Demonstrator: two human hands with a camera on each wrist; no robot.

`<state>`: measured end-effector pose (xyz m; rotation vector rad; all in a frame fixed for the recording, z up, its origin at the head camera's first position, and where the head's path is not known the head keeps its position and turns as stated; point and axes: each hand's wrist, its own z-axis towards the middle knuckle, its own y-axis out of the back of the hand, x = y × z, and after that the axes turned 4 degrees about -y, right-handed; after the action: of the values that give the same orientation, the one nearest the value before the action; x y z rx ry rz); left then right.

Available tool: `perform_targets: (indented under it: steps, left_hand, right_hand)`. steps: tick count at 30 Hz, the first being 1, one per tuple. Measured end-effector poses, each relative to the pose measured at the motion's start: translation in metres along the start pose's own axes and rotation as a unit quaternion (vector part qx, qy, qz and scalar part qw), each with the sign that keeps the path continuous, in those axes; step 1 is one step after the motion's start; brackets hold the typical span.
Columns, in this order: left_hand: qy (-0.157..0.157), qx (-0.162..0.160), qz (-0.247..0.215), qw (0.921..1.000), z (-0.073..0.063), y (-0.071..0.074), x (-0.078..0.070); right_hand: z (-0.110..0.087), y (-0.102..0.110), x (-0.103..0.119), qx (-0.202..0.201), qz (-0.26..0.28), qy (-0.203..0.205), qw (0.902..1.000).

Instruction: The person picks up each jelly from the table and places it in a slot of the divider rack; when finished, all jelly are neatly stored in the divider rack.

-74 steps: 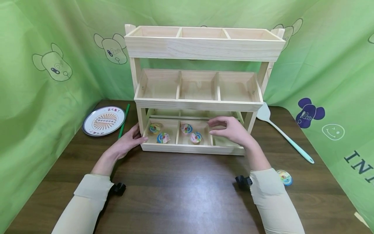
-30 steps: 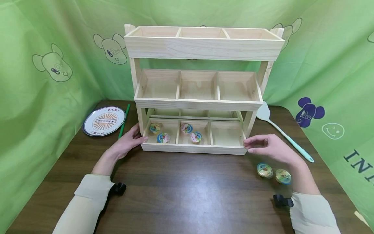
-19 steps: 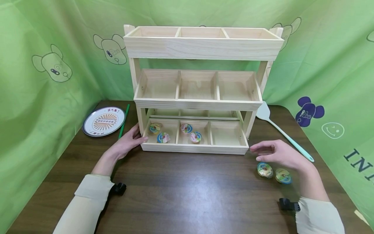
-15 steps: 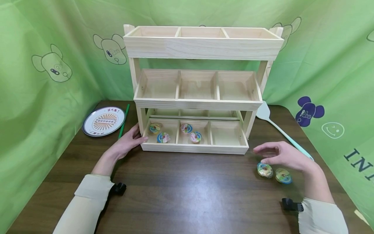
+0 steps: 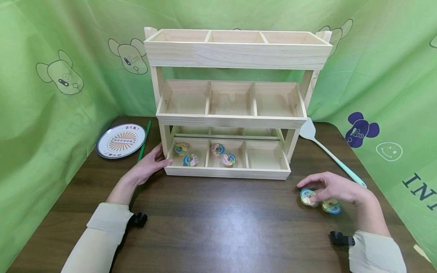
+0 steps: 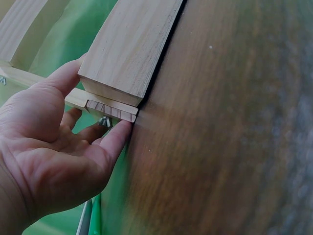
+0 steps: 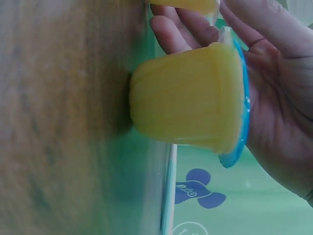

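My left hand (image 5: 148, 166) grips the lower left corner of a three-tier wooden shelf (image 5: 227, 173). In the left wrist view, its thumb lies against the front board (image 6: 129, 49), with fingers bent behind the corner. At right, my right hand (image 5: 338, 188) arches over a jelly cup (image 5: 306, 198), thumb and fingers on either side; a firm hold is not visible. A second jelly cup (image 5: 331, 207), yellow with a blue rim, stands beside it under the hand. Jelly cups (image 5: 190, 160) sit in the bottom tier, two in the left compartment and two in the middle one.
A patterned plate (image 5: 121, 141) and a green stick (image 5: 145, 140) lie left of the shelf. A pale turquoise spatula (image 5: 336, 161) lies along the right side. Green printed cloth (image 5: 385, 76) hangs around the dark wooden table (image 5: 218, 223).
My right hand has moved from above the bottom tier to the shelf's right corner, then right and down over the jelly cup on the table. My left hand has stayed put.
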<state>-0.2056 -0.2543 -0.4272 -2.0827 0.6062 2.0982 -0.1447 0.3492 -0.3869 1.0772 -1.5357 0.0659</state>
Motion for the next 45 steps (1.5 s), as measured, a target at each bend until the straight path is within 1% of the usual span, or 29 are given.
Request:
perform_targets:
  steps: [4, 7, 9, 12, 17, 21, 29, 33, 36, 42, 45]
  left_hand:
    - [0.002, -0.001, 0.0, 1.0, 0.0, 0.001, 0.001]
    - [0.002, -0.001, -0.001, 1.0, 0.0, 0.002, 0.002]
    - [0.003, -0.002, -0.003, 1.0, 0.0, 0.002, 0.003]
    - [0.002, -0.002, -0.002, 1.0, 0.0, 0.002, 0.003]
    - [0.001, -0.001, 0.002, 1.0, 0.0, 0.001, 0.002]
    - [0.004, -0.002, 0.001, 1.0, 0.001, 0.001, 0.002]
    - [0.003, 0.0, -0.01, 0.9999, 0.001, 0.001, 0.003]
    - [0.002, 0.001, -0.006, 1.0, 0.001, 0.002, 0.003]
    - [0.002, 0.001, -0.001, 1.0, 0.001, 0.002, 0.002]
    - [0.004, -0.002, -0.001, 1.0, 0.001, 0.001, 0.001]
    - [0.005, -0.002, -0.002, 1.0, 0.001, 0.001, 0.001]
  right_hand:
    - [0.003, -0.001, 0.002, -0.029, -0.039, -0.002, 0.9988]
    - [0.009, -0.002, 0.003, -0.058, -0.07, 0.0, 0.9958]
    - [0.011, -0.002, 0.003, -0.069, -0.081, 0.0, 0.9943]
    - [0.012, -0.003, 0.003, -0.065, -0.083, -0.003, 0.9944]
    - [0.01, -0.003, 0.001, -0.032, -0.07, -0.004, 0.997]
    - [0.011, -0.003, 0.0, -0.026, -0.061, -0.009, 0.9978]
    - [0.012, -0.004, 0.001, -0.047, -0.069, -0.012, 0.9965]
    - [0.011, -0.004, 0.001, -0.069, -0.084, -0.019, 0.9938]
    - [0.009, -0.003, 0.001, -0.095, -0.097, -0.011, 0.9907]
    - [0.009, -0.003, 0.003, -0.127, -0.067, 0.012, 0.9896]
    - [0.009, -0.002, 0.006, -0.144, -0.07, 0.024, 0.9868]
